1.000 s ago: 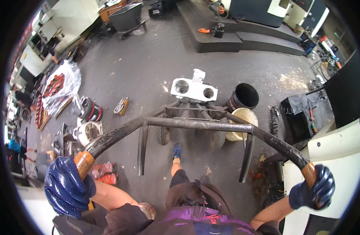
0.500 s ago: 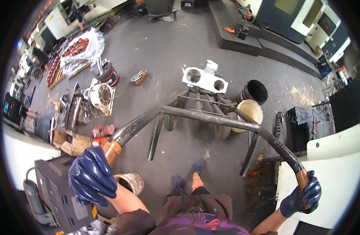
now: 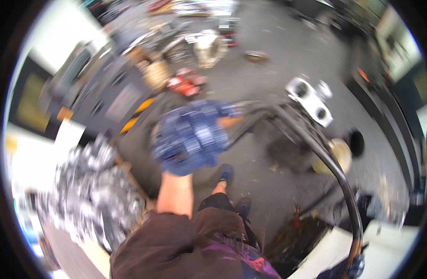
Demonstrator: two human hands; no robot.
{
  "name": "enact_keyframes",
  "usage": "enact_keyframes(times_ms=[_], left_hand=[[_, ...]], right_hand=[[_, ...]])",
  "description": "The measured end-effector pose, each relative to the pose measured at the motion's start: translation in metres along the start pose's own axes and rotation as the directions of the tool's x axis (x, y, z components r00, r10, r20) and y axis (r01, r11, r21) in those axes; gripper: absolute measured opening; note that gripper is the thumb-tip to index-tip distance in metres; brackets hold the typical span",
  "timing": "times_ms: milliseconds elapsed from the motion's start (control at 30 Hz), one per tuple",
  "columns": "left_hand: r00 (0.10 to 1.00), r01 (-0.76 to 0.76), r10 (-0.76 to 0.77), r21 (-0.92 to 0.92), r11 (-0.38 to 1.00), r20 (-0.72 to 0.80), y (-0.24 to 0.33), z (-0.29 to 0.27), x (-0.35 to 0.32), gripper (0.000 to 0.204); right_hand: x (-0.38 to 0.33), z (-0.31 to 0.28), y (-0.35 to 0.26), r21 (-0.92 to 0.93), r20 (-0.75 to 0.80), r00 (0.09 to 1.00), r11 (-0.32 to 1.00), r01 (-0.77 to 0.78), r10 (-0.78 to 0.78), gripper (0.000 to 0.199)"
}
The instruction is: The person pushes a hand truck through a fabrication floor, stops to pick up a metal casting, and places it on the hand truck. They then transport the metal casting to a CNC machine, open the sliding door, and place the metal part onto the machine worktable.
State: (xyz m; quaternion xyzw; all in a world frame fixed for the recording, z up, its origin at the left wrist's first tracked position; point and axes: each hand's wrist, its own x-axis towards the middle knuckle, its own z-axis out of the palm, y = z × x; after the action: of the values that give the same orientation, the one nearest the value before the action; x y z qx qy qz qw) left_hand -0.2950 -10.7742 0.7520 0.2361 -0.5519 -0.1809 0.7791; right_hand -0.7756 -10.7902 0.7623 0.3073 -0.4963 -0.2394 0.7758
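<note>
A hand cart with a black tubular handlebar [image 3: 349,190] stands before me, turned so its front is at the upper right. At the cart's front rests a white metal casting [image 3: 309,98] with two round bores. My left hand [image 3: 190,137], in a dark blue glove and smeared by motion, is closed round the left end of the bar, where a bit of orange-brown grip [image 3: 228,122] shows. Low at the right edge, my right hand [image 3: 356,266], gloved too, is wrapped round the other grip. The cart's wheels are blurred under the frame.
Beyond the cart stand a cream bucket [image 3: 342,156] and a black bucket [image 3: 356,142]. Red castings [image 3: 188,83] lie past my left hand. A dark cabinet [image 3: 113,95] with yellow-black stripes and a heap of silvery parts [image 3: 92,197] are on the left. A raised step [image 3: 378,100] runs along the right.
My view has swung left, so the cart and casting appear farther right and tilted. The silvery heap has come into view. Both hands stay on the handlebar.
</note>
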Motion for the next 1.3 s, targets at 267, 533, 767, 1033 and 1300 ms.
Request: enact_keyframes(times_ms=[267, 533, 767, 1033, 1300], left_hand=[[0.999, 0.045, -0.046, -0.102, 0.994, -0.009, 0.056, 0.031, -0.061, 0.032], [0.987, -0.04, 0.037, 0.019, 0.999, 0.157, 0.13, 0.032, -0.141, 0.041], [0.978, 0.085, -0.113, 0.161, 0.983, 0.177, 0.218, 0.055, -0.232, 0.041], [0.99, 0.131, -0.135, 0.092, 0.987, 0.044, 0.309, 0.099, -0.347, 0.032], [0.978, 0.085, -0.05, 0.164, 0.983, -0.205, 0.359, 0.124, -0.437, 0.025]], right_hand=[[-0.041, 0.04, -0.018, 0.306, -0.377, 0.911, 0.951, -0.048, 0.167, 0.056], [-0.163, 0.114, 0.046, 0.678, 0.072, 0.977, -0.708, -0.197, -0.202, 0.025], [-0.221, 0.093, 0.115, -0.164, 0.01, 0.836, -0.825, -0.54, -0.549, 0.067], [-0.301, 0.177, 0.16, -0.169, -0.189, 0.145, -0.114, -0.979, -0.971, 0.044], [-0.339, 0.131, 0.211, 0.307, -0.168, 0.309, -0.348, -0.886, -0.936, 0.054]])
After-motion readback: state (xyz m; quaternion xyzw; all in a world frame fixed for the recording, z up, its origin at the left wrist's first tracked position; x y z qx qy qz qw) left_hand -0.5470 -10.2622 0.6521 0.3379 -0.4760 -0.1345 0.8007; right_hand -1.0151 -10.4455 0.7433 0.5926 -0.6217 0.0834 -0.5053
